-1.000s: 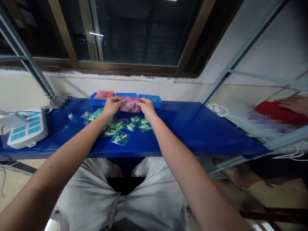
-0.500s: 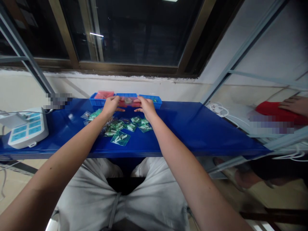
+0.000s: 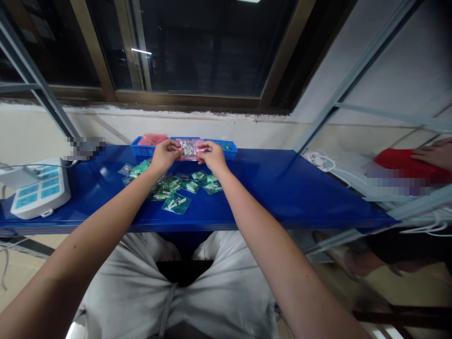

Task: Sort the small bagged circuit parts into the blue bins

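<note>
Between my hands is a pink-edged clear plastic bag (image 3: 188,148) with silvery small parts inside, raised in front of the blue bins. My left hand (image 3: 165,154) pinches its left edge, while my right hand (image 3: 213,155) grips the right edge. Several small green-tinted plastic bags (image 3: 171,186) with white and dark pieces lie on the blue table below my hands. One such bag (image 3: 176,203) rests apart, closest to the table's front edge. Behind my left hand, a blue bin (image 3: 143,149) contains pink plastic bags (image 3: 151,139). Another blue bin (image 3: 230,153) stands behind my right hand.
A white power strip (image 3: 42,190) with blue sockets sits at the left of the blue table (image 3: 268,193). Metal shelf posts (image 3: 330,110) rise at both sides. At far right, another person's hand (image 3: 432,153) rests on something red. White cables (image 3: 323,162) lie beyond the right edge.
The pink bag, blurred and redder before, now shows its silvery contents clearly, with its face turned to me. My fingers have closed in on its edges. The bags on the table stay put.
</note>
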Available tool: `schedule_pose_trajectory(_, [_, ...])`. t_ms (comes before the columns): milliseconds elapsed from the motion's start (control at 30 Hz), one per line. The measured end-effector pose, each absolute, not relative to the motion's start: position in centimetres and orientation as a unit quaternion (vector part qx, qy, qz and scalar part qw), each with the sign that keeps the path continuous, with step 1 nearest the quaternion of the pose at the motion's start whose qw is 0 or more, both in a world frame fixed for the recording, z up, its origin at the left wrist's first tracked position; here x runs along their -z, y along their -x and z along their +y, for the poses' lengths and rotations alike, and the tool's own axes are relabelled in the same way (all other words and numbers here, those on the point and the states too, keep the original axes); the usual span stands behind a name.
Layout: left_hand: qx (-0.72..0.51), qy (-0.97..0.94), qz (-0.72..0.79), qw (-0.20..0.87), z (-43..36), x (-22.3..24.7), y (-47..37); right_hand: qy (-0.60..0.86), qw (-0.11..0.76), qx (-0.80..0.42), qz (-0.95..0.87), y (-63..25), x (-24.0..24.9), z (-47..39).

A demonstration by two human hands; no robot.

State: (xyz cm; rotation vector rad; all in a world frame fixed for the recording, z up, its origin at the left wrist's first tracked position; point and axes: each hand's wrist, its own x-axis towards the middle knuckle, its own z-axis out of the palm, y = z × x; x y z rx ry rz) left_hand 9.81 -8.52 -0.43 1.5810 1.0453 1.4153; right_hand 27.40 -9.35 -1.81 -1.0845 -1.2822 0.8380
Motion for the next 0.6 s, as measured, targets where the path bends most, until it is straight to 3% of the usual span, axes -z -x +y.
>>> schedule_pose_trajectory(367, [-0.565,-0.61,0.378,0.406,-8.14,0.81,-9.83,0.469,0.582,-0.347,-0.566,-27.35,2.0,-9.1])
schedule_pose_trajectory(600, [-0.575,-0.609,0.401,0.37,-7.53,1.27,-10.02,0.457,0.583,-0.363,-0.566,-27.05,1.59,-9.58])
